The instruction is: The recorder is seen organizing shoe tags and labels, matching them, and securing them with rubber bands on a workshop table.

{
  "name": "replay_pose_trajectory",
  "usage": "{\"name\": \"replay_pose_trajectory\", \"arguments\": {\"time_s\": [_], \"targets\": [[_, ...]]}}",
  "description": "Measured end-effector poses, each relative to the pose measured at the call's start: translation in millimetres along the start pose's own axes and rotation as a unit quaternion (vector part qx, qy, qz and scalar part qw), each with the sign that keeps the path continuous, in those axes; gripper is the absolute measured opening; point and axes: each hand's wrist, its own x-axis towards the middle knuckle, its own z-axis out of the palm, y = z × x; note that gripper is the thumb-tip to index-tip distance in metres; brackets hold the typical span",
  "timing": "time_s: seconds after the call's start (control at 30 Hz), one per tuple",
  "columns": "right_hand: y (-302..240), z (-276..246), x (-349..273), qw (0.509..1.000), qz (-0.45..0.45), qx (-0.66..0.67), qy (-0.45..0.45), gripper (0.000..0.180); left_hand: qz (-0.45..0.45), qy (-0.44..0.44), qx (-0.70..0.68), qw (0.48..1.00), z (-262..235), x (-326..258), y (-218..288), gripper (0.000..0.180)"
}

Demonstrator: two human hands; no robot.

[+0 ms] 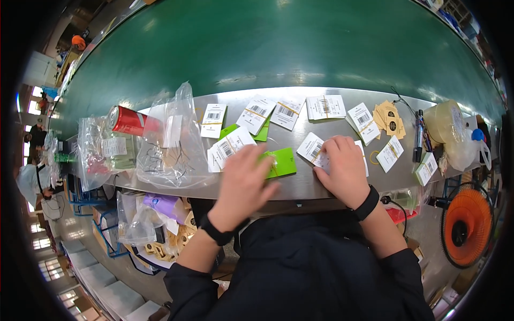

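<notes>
My left hand (245, 181), slightly blurred, hovers at the table's near side with its fingers apart. Just beside its fingertips is a bright green tag stack (282, 162), and a banded stack of white barcode tags (230, 147) lies partly behind it. My right hand (344, 166) bends over another stack of white barcode tags (311, 148), thumb on its near side and fingers on its far side. A white tag edge (362, 155) shows past that hand's outer side. More banded white stacks (257, 113) lie beyond, some over green ones.
On the left are clear plastic bags (174, 150) and a red can (127, 120) on its side. To the right lie brown tags (390, 119), markers (418, 136) and a tape roll (444, 122). An orange fan (466, 227) stands beside the metal table (201, 184); a green surface (278, 48) stretches behind.
</notes>
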Motion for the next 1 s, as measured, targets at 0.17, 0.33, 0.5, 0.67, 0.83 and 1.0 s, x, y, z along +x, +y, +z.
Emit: {"name": "replay_pose_trajectory", "arguments": {"time_s": [0.17, 0.33, 0.5, 0.67, 0.83, 1.0], "targets": [[2.8, -0.8, 2.1, 1.000, 0.018, -0.024, -0.009, 0.040, 0.004, 0.016, -0.016, 1.000, 20.4, 0.0, 10.3, 0.028], [-7.9, -4.7, 3.1, 0.997, -0.053, 0.052, 0.030, 0.037, 0.005, 0.108, -0.092, 0.990, 33.2, 8.4, 7.0, 0.021], [-18.0, 2.3, 7.5, 0.954, 0.009, 0.295, -0.062, 0.018, -0.062, 0.091, -0.305, 0.946, 36.1, 3.5, 9.0, 0.025], [-1.4, 5.8, 15.8, 0.929, 0.089, 0.350, -0.081, 0.017, -0.036, 0.096, -0.077, 0.992, 16.7, -26.5, -2.4, 0.038], [2.5, 11.2, 23.4, 0.897, 0.124, 0.406, -0.122, 0.023, -0.045, 0.039, 0.004, 0.998, 17.6, -39.5, -4.8, 0.037], [-0.9, 7.0, 18.9, 0.905, 0.116, 0.384, -0.139, 0.029, -0.052, 0.041, -0.021, 0.998, 14.6, -33.8, -11.7, 0.026]]}}
